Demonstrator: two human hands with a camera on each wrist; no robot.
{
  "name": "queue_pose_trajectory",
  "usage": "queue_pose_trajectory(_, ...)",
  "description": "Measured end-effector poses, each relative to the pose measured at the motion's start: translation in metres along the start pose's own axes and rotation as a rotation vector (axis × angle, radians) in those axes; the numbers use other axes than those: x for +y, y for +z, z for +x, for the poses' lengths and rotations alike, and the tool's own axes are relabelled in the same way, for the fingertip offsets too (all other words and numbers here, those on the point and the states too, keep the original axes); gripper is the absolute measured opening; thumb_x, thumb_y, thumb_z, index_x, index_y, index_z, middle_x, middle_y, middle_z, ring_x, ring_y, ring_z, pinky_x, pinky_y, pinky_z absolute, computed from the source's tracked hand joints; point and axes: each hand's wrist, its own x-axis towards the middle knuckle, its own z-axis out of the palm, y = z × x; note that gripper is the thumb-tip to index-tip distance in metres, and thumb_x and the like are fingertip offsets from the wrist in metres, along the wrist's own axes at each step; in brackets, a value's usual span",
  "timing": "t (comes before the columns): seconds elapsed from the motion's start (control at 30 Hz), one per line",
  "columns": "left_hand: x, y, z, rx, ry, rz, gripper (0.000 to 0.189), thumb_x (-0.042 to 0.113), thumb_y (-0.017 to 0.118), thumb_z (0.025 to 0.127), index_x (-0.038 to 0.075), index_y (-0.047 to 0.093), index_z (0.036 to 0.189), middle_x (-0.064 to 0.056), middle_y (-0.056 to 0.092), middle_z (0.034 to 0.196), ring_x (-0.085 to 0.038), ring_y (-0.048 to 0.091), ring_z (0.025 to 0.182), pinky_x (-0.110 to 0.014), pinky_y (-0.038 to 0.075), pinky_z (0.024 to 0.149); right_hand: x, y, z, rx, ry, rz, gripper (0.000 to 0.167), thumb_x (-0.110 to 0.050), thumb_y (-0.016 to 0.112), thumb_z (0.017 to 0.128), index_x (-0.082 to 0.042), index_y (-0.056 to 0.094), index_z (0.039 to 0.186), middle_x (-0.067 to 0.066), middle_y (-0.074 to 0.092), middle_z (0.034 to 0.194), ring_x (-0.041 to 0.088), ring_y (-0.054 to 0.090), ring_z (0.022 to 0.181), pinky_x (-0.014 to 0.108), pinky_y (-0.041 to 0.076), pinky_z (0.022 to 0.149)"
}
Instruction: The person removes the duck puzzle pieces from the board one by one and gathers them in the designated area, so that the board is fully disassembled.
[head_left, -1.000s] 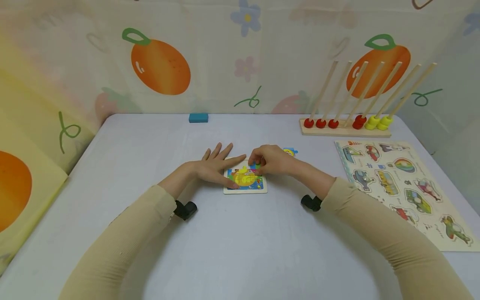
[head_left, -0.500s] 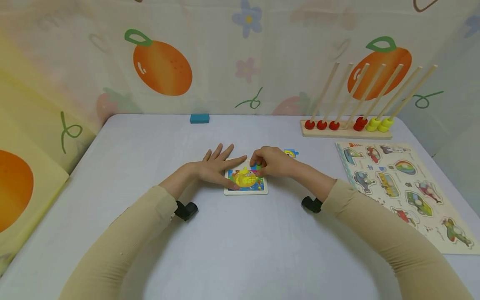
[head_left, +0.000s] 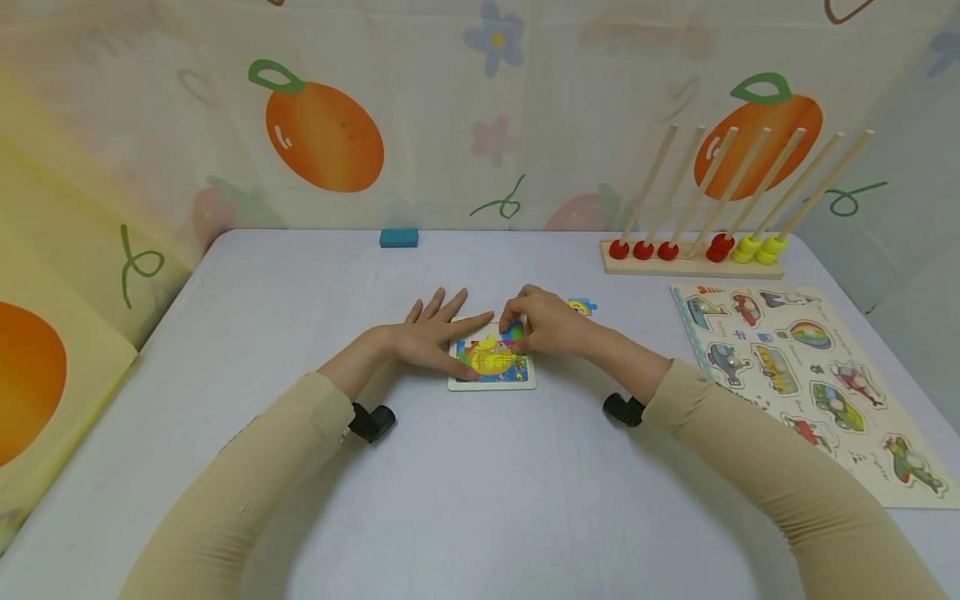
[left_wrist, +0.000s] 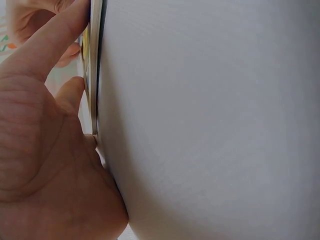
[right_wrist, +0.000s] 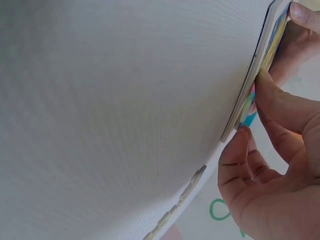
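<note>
A small jigsaw puzzle board (head_left: pixel 491 387) with a pale rim and a yellow bird-like picture lies mid-table. My left hand (head_left: pixel 427 335) rests across its left side, fingers spread, thumb on the lower left of the picture and index finger along the top edge. At the upper right corner, my right hand (head_left: pixel 553 323) pinches a blue and green puzzle piece (head_left: pixel 517 332) between thumb and fingers. The right wrist view shows that piece (right_wrist: pixel 247 107) low at the board's surface, partly covered by the fingertips. Another puzzle piece (head_left: pixel 582 307), blue and yellow, lies just beyond my right hand.
A wooden counting rack (head_left: pixel 693 267) with upright rods and red and yellow beads stands at the back right. In front of it lies a large picture board (head_left: pixel 780 333) of vehicles. A teal block (head_left: pixel 399 238) sits at the table's back edge, before a fruit-patterned cloth (head_left: pixel 435 150).
The head view has shifted very slightly. My right hand's knuckles have risen a little while its fingertips stay at the same corner; my left hand has stayed in place.
</note>
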Motion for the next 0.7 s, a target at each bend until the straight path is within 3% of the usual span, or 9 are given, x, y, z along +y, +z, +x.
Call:
queue_pose_trajectory(0.2, -0.0003, 0.0005, 0.0002, 0.004, 0.001, 0.007, 0.093, 0.062, 0.061, 0.085, 0.039, 0.008, 0.158, -0.007, -0.023, 0.166, -0.04, -0.028, 0.151, -0.068, -0.013, 0.119, -0.0004, -0.0008, -0.0003, 0.019, -0.019, -0.028, 0.025, -0.015, 0.082, 0.08, -0.011, 0.071, 0.102, 0.01, 0.06, 0.108, 0.018, 0.054, 0.079, 0.026, 0.045, 0.076)
queue_pose_trajectory(0.43, -0.0022, 0.0018, 0.0024, 0.008, 0.004, 0.008, 0.094, 0.062, 0.061, 0.084, 0.037, 0.009, 0.159, -0.008, -0.022, 0.167, -0.041, -0.028, 0.151, -0.069, -0.013, 0.119, -0.0005, -0.0016, -0.0003, 0.069, -0.039, -0.005, 0.045, -0.011, 0.083, 0.078, -0.008, 0.062, 0.118, 0.013, 0.064, 0.109, 0.023, 0.055, 0.091, 0.034, 0.048, 0.084)
queue_pose_trajectory(0.7, -0.0008, 0.0009, 0.0012, 0.004, -0.001, 0.011, 0.094, 0.063, 0.061, 0.084, 0.039, 0.007, 0.158, -0.006, -0.024, 0.166, -0.04, -0.029, 0.151, -0.068, -0.013, 0.119, -0.0029, -0.0047, -0.0029, 0.085, -0.021, 0.028, 0.038, -0.008, 0.082, 0.078, -0.008, 0.067, 0.112, 0.012, 0.066, 0.106, 0.026, 0.06, 0.1, 0.039, 0.053, 0.092)
